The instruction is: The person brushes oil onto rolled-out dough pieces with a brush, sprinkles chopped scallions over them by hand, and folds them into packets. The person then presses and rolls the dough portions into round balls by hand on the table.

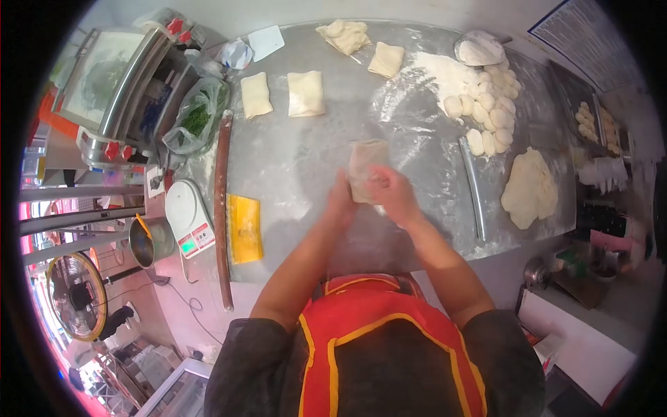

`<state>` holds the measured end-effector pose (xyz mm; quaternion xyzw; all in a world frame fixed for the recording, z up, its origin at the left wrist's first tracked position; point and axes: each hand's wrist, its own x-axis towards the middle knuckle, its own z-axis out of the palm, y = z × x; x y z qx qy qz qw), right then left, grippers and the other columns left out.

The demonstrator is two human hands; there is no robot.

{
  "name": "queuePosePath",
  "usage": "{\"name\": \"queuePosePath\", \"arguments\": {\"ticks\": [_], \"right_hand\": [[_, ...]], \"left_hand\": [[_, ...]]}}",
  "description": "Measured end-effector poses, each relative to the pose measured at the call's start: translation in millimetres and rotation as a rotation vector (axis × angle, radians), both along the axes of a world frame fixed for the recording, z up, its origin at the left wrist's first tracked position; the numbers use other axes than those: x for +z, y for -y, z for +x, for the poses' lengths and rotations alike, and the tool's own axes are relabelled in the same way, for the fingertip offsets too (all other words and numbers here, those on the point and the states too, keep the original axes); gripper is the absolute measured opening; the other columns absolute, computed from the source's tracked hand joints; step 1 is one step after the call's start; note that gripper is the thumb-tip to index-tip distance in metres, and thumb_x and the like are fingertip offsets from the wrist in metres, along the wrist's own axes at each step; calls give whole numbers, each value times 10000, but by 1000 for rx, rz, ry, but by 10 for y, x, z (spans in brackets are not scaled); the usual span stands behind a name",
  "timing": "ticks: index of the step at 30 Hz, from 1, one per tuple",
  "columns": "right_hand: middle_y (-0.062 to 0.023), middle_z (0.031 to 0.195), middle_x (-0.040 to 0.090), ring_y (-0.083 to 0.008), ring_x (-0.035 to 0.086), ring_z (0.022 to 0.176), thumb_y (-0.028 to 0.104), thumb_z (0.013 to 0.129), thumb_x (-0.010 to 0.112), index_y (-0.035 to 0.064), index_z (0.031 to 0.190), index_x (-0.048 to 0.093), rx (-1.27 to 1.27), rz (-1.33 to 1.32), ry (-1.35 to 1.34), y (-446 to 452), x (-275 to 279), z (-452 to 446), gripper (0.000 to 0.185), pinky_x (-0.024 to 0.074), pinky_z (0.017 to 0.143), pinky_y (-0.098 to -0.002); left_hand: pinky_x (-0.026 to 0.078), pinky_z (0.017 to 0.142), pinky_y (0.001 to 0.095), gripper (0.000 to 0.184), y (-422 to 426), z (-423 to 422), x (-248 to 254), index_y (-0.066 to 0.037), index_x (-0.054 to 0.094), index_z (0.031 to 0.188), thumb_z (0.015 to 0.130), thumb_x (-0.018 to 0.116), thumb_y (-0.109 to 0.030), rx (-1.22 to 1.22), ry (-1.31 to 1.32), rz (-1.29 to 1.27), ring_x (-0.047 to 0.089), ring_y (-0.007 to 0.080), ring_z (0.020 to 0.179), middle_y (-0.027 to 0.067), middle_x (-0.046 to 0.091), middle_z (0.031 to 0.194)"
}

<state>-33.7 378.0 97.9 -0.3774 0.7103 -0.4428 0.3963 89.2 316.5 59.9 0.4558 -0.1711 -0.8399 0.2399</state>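
- Handled dough sheet (367, 156) left of metal rod (474, 191), with left hand (340, 199) along its left edge.
- Curled right hand (393, 196) over its right side; could not tell, for blur, pinching from pressing in either hand's fingers.
- Probably called for light, even pressure and straight edges.

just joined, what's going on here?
A person in a red apron with yellow trim is handling a pale, roughly rectangular dough piece on a floury grey worktop. The left hand is at its left edge; the right hand is over its lower right. Pale round dough balls sit off to the right. A slim silver rod lies nearby, untouched.
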Motion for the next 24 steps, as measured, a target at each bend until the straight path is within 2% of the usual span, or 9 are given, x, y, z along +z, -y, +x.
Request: {"name": "queuePosePath", "arguments": {"ticks": [1,4,7,10,12,13,16,21,24], "right_hand": [[-77,872,617,-142,575,752,171,795,678,4,1115,582,-42,-15,-113,-26,-145,-118,374,483,656,-292],[-99,894,624,-155,592,766,154,799,663,-3,1134,569,-97,-14,-325,62,-483,-479,381,495,688,-291],[-115,913,636,-180,614,796,131,789,651,-7,1134,564,-12,61,-334,383,-689,-636,383,498,703,-312],[-156,971,632,-245,620,874,122,772,649,-4,1115,566,78,125,-320,687,-773,-592,375,492,752,-351],[-209,1047,609,-311,601,960,136,759,657,14,1090,573,140,255,-151,742,-637,-593,363,472,824,-383],[-213,1092,591,-319,580,1010,139,764,655,7,1103,565,145,178,-254,675,-572,-540,375,457,862,-389],[-228,1221,524,-350,507,1143,139,785,638,-9,1158,533,189,-54,-500,357,-457,-379,415,405,964,-412],[-250,1345,413,-436,403,1234,119,850,566,-44,1280,434,367,-151,-842,-6,-445,-89,478,345,1028,-474],[-261,1382,368,-429,377,1267,161,863,563,-70,1289,416,317,-204,-837,-13,-696,-7,506,315,1047,-500]], "left_hand": [[417,932,411,474,58,13,44,43,553,1149,921,476,-366,41,-6,46,578,333,1032,266,587,1091],[437,905,407,448,331,235,-387,40,547,1161,889,528,-316,-475,811,-911,574,363,1029,259,588,1115],[460,847,427,391,674,61,-524,17,576,1128,834,588,-240,-361,914,-1278,584,387,967,241,612,1056],[481,797,368,348,883,-286,-341,30,582,1083,793,629,-157,-570,818,-1105,619,296,928,191,636,990],[475,817,370,328,963,-296,-143,22,587,1072,802,630,-160,-689,673,-941,604,304,954,187,625,1029],[471,827,371,318,968,-293,-94,18,589,1066,806,630,-161,-738,598,-857,596,309,967,185,620,1048],[451,899,383,377,775,-86,-144,-12,551,1176,822,602,-128,-662,650,-1388,545,330,1093,191,567,1195],[344,1039,420,485,223,175,-267,-3,442,1311,843,521,-106,-669,705,-1757,398,354,1273,193,435,1364],[287,1079,432,497,210,122,-390,25,406,1334,869,492,-131,-684,800,-1857,345,355,1314,185,393,1402]]}}
